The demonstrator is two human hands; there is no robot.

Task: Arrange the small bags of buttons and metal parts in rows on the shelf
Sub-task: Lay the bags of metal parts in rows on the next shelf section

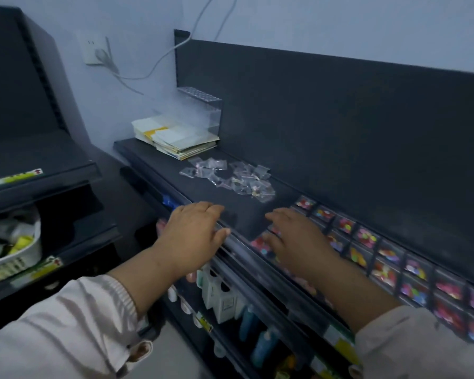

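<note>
From the head cam: our loose bags (230, 177) sit in a heap on the shelf (159, 157), around 12 o'clock from both hands and well apart from them. The heap stretches 10-to-4. Our left hand (192, 236) rests flat on the shelf's front edge, fingers relaxed, holding nothing. Our right hand (296, 242) lies spread over the end of the button rows (389, 261), and looks a bit nearer the heap. Roughly a dozen-plus loose bags, too jumbled to count; three rows laid, we'd say.

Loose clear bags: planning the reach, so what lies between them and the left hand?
Only bare dark shelf between the left hand and loose clear bags, head view.
</note>
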